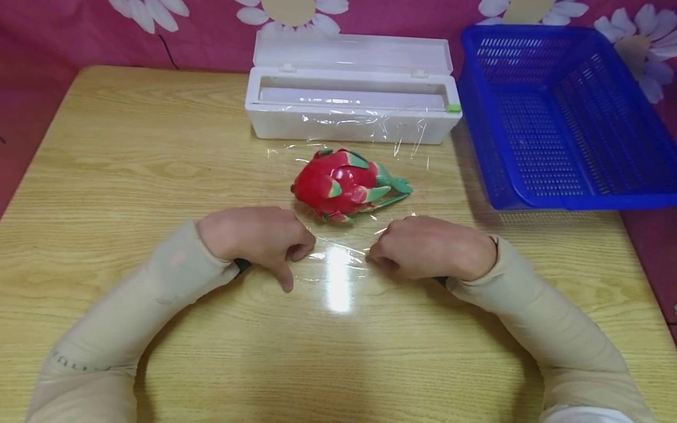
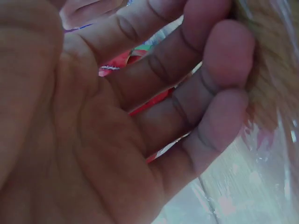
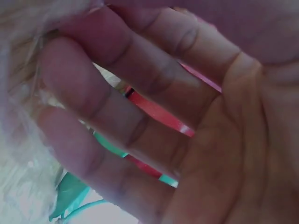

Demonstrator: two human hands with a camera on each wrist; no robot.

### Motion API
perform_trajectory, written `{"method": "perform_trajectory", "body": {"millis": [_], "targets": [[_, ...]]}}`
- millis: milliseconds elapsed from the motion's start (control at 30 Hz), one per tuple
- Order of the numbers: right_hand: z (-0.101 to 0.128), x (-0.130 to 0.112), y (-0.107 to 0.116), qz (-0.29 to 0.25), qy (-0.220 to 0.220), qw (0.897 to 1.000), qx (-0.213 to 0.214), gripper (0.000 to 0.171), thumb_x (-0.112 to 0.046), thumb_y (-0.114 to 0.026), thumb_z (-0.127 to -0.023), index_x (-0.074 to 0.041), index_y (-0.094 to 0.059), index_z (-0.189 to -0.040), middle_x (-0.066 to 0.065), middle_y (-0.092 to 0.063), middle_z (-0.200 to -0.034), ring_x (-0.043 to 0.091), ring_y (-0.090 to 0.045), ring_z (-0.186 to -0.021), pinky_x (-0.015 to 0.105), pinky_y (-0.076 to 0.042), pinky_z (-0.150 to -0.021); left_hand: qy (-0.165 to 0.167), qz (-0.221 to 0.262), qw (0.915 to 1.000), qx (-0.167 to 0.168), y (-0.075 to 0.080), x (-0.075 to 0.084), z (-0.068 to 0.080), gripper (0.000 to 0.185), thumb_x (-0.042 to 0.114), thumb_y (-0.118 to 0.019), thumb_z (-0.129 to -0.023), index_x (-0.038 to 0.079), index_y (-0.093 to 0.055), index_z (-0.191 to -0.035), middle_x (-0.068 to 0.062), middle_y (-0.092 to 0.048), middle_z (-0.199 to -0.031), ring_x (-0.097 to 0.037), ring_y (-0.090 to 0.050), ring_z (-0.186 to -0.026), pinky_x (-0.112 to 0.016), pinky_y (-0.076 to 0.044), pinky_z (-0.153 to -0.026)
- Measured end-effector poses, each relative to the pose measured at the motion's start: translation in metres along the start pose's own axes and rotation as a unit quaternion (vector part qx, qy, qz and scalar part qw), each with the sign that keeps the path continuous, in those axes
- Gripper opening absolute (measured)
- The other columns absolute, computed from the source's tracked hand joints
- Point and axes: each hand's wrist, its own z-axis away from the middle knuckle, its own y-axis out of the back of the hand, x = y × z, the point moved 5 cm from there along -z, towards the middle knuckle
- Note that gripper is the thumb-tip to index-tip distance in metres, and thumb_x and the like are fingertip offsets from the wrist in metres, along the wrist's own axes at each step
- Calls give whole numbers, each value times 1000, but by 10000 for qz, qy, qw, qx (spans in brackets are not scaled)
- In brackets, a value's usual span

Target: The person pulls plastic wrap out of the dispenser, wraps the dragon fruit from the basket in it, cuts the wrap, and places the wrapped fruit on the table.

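A red dragon fruit (image 1: 344, 182) with green-tipped scales lies on its side in the middle of the table. Clear plastic wrap (image 1: 341, 242) stretches from the front of a white dispenser box (image 1: 344, 126) toward both hands and spreads around the fruit. Just below the fruit's left end, the left hand (image 1: 259, 235) touches the wrap with bent fingertips, its thumb held apart. The right hand (image 1: 433, 247) pinches the near edge of the wrap between thumb and fingers. Both wrist views show the fruit (image 2: 149, 102) (image 3: 159, 112) in slivers between the fingers.
Inside the dispenser, whose lid (image 1: 351, 53) stands raised, lies a pale roll (image 1: 349, 97). A green slider (image 1: 453, 108) sits at its right end. A blue plastic basket (image 1: 534, 147) occupies the back right of the wooden table (image 1: 132, 147). Behind hangs a pink flowered cloth (image 1: 211, 35).
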Motion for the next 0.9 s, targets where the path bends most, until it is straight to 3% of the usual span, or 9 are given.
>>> {"method": "perform_trajectory", "body": {"millis": [200, 333, 433, 633, 900], "targets": [[4, 0, 2, -124, 28, 9999, 59, 29, 5, -61, -85, -17, -51, -68, -10, -41, -61, 9, -42, -59, 23, -32, -51, 151, -228, 9996, 45, -1, 5, 1, 46, 35, -93, -75, 19, -50, -70, 7, -46, -62, -13, -44, -62, -26, -36, -60], [9, 0, 5, -183, 75, 9997, 129, 28, -7, -63, -97, -19, -57, -73, -9, -48, -63, 9, -46, -60, 23, -39, -54, 24, -243, 9996, 117, -1, 8, 2, 41, 27, -89, -80, 17, -50, -70, 7, -44, -62, -12, -42, -62, -25, -34, -60], [12, 1, 8, -258, 122, 9993, 249, 29, -15, -63, -102, -19, -58, -74, -10, -46, -63, 7, -44, -59, 22, -37, -53, -141, -265, 9993, 210, 0, 9, 3, 34, 18, -83, -84, 17, -51, -70, 7, -43, -63, -12, -41, -64, -25, -34, -61], [20, 1, 17, -408, 287, 9971, 581, 33, -16, -63, -102, -18, -54, -71, -13, -35, -63, 4, -37, -59, 19, -30, -52, -348, -276, 9984, 336, 2, 9, 7, 25, 2, -65, -83, 19, -54, -68, 8, -48, -63, -12, -43, -64, -23, -37, -61], [30, 2, 29, -360, 511, 9934, 959, 25, -9, -65, -97, -19, -57, -76, -10, -45, -66, 3, -42, -62, 20, -36, -55, -419, -170, 9975, 540, 8, 10, 16, 21, 1, -63, -81, 17, -54, -70, 6, -47, -65, -12, -44, -65, -24, -37, -62]]}}
